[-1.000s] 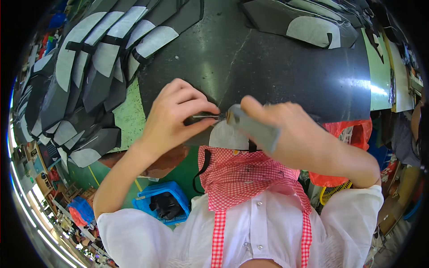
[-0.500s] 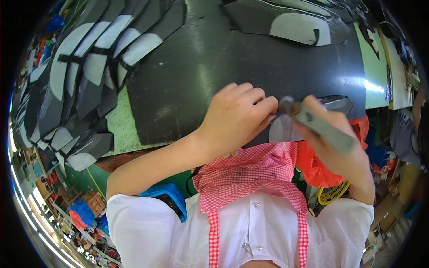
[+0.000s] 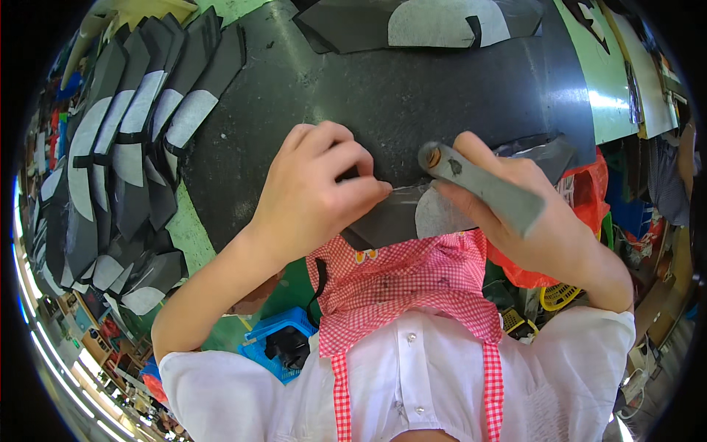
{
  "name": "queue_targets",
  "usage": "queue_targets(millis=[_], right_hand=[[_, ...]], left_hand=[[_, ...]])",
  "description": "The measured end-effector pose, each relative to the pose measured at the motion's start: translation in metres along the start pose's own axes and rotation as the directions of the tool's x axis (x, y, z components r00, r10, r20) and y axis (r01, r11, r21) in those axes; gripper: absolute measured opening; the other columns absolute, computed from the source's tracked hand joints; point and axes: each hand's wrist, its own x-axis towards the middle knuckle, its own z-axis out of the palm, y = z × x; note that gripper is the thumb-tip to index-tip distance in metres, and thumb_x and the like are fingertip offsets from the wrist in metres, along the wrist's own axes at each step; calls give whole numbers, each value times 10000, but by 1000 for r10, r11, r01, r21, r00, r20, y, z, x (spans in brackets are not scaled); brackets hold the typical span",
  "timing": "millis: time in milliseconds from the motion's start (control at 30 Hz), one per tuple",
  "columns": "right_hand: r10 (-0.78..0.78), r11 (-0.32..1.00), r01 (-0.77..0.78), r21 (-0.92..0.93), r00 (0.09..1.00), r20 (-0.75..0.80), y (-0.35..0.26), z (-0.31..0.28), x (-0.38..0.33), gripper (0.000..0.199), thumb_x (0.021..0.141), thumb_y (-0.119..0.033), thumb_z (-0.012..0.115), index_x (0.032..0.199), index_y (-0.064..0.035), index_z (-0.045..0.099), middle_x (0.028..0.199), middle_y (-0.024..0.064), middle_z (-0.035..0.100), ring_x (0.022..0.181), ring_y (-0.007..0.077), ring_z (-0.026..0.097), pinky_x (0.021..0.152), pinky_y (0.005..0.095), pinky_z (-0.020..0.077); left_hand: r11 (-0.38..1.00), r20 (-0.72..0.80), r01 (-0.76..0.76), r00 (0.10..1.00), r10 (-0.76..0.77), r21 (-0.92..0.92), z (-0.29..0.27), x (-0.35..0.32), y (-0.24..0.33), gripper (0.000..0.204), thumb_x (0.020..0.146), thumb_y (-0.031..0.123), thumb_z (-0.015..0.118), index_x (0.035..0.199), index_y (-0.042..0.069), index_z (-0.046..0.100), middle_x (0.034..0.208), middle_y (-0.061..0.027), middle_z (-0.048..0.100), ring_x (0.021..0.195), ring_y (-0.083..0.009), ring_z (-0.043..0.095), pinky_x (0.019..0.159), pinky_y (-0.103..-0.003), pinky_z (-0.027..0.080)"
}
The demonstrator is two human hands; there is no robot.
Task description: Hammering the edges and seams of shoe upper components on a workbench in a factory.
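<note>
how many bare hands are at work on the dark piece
2: the left hand at the upper edge of the dark piece, the right hand gripping the grey tool.

Head cam's a wide fisheye looking steeply down past the wearer's white shirt, pretty close over the left hand, right hand and dark mat; far left seems too warped to read.
</note>
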Motion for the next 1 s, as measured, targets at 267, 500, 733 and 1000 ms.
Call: queue_targets(millis=[267, 500, 733, 1000], right_hand=[[21, 997, -24, 74, 999, 40, 1, 16, 0, 219, 944, -30, 636, 1123, -1, 514, 771, 189, 535, 680, 417, 597, 569, 415, 446], [106, 976, -123, 180, 989, 102, -9, 35, -2, 205, 950, -62, 649, 1075, -17, 493, 733, 206, 563, 729, 431, 638, 569, 390, 449], [37, 987, -36, 154, 999, -3, -11, 32, 0, 212, 962, -94, 654, 1072, -24, 488, 732, 192, 574, 739, 427, 650, 566, 411, 445], [69, 997, -65, -36, 989, 133, -9, 35, 4, 380, 845, -75, 666, 1156, -18, 455, 778, 242, 591, 755, 468, 612, 618, 496, 488]], left_hand=[[998, -28, 0, 1000, 2, 55, -4, -11, -10, 226, 647, 193, 831, 859, 186, 754, 905, 33, 636, 913, -244, 590, 787, -392, 443], [973, -113, 166, 982, -149, 157, -6, -23, 1, 269, 643, 199, 850, 901, 207, 775, 1014, 25, 635, 1003, -254, 542, 877, -400, 400], [975, -195, 178, 969, -150, 136, 8, -39, 11, 209, 685, 188, 800, 889, 200, 759, 998, 38, 631, 988, -217, 569, 883, -426, 409], [942, -243, 85, 970, -3, 326, 16, -33, 18, 236, 684, 187, 783, 916, 206, 747, 852, 40, 589, 855, -206, 547, 841, -413, 394]])
